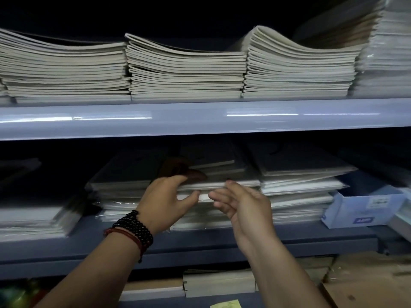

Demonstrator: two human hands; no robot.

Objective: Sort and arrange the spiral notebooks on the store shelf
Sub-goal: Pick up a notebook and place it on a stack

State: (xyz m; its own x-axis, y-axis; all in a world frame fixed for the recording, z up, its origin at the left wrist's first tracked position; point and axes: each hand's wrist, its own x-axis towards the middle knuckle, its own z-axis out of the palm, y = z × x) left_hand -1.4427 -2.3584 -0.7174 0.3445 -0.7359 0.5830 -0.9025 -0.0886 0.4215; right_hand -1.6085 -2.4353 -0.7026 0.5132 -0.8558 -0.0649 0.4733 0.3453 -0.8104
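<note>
Three stacks of grey notebooks (186, 72) line the upper shelf (200, 118); four wrapped stacks (298, 187) lie on the lower shelf (200, 243). The left hand (164, 203) pinches a wrapped notebook (209, 185) on a middle stack, thumb beneath. The right hand (244, 205) hovers beside, fingers loose, empty. The blue box (364, 207) label is blurred.

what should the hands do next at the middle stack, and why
Probably close the right hand on the front edge of the middle stack: the left hand pinches that edge, and the right hand is open beside it, holding nothing.
</note>
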